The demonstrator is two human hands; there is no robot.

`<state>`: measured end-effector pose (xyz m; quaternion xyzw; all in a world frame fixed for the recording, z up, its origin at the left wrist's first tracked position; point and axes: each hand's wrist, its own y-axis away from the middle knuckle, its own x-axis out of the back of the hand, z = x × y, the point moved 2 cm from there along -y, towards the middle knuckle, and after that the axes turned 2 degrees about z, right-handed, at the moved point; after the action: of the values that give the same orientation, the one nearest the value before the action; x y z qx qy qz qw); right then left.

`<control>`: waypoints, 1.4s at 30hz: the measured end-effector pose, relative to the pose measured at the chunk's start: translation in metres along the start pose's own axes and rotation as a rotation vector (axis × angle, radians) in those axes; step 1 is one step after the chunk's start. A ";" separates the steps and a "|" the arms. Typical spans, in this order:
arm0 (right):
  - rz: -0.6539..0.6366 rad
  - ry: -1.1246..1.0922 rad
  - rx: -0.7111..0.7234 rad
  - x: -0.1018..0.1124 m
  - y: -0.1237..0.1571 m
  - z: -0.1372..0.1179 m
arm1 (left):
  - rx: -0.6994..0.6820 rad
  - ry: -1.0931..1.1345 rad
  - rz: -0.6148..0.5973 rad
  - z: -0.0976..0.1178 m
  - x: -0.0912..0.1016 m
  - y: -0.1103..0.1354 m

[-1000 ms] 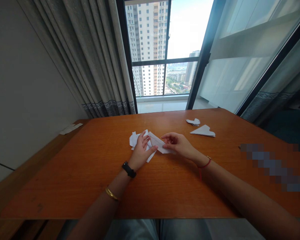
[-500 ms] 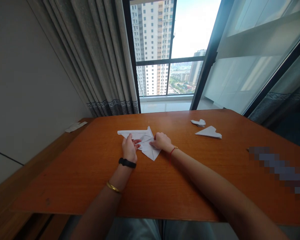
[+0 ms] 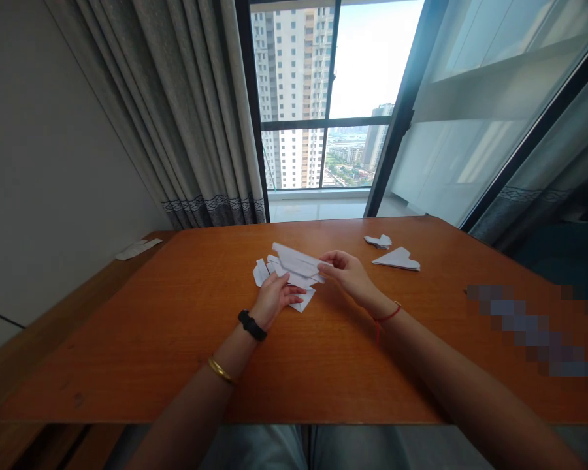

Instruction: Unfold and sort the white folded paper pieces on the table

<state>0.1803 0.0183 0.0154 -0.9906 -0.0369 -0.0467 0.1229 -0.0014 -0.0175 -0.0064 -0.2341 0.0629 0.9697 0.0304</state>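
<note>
Folded white paper (image 3: 291, 266), left hand (image 3: 274, 297) lying on it, right hand (image 3: 349, 274) pinching its tip

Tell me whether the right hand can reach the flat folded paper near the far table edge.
Probably yes. The right hand sits close to the flat folded paper, and nothing shows between them, though its fingers are holding another folded paper.

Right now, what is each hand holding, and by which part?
The right hand appears to pinch the right end of the folded white paper. The left hand touches its lower edge, but whether it grips cannot be told.
</note>
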 end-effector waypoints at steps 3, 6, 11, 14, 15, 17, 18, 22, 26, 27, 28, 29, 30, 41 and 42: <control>-0.049 0.090 -0.025 -0.006 0.006 0.008 | -0.035 -0.047 -0.089 -0.002 -0.007 0.007; -0.074 0.104 -0.025 -0.009 0.007 0.013 | -0.081 -0.110 -0.070 -0.002 -0.007 0.008; -0.075 0.168 0.021 -0.014 0.012 0.012 | -0.134 -0.121 0.004 -0.003 -0.005 0.004; -0.112 0.210 0.042 -0.017 0.015 0.012 | -0.125 -0.140 0.025 -0.005 -0.005 0.004; -0.125 0.212 0.044 -0.018 0.014 0.012 | -0.125 -0.141 0.042 -0.004 -0.004 0.004; -0.114 0.213 0.037 -0.019 0.011 0.012 | -0.172 -0.109 0.113 0.001 -0.001 0.003; -0.085 0.229 0.032 -0.020 0.008 0.013 | -0.228 -0.070 0.174 0.007 0.003 0.001; -0.044 0.487 0.067 -0.036 -0.012 0.012 | -0.568 0.124 0.545 0.036 0.028 -0.005; -0.165 0.835 0.184 -0.083 -0.024 0.009 | -0.684 0.184 0.751 0.053 0.054 -0.012; -0.187 0.915 0.227 -0.097 -0.023 0.008 | -0.680 0.186 0.760 0.054 0.057 -0.014; -0.210 0.994 0.270 -0.110 -0.022 0.008 | -0.675 0.187 0.762 0.054 0.060 -0.015; -0.239 1.069 0.310 -0.122 -0.020 0.007 | -0.669 0.189 0.759 0.053 0.061 -0.015; -0.270 1.136 0.342 -0.131 -0.017 0.008 | -0.663 0.191 0.752 0.052 0.061 -0.015; 0.022 1.024 0.304 -0.057 -0.006 -0.016 | -0.581 0.183 0.569 0.049 0.039 -0.006; 0.122 0.936 0.318 -0.041 -0.004 -0.021 | -0.535 0.176 0.503 0.045 0.034 -0.005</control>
<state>0.1373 0.0147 0.0322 -0.8326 0.0734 -0.4731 0.2785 -0.0517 -0.0056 0.0173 -0.2932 -0.1349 0.9052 -0.2765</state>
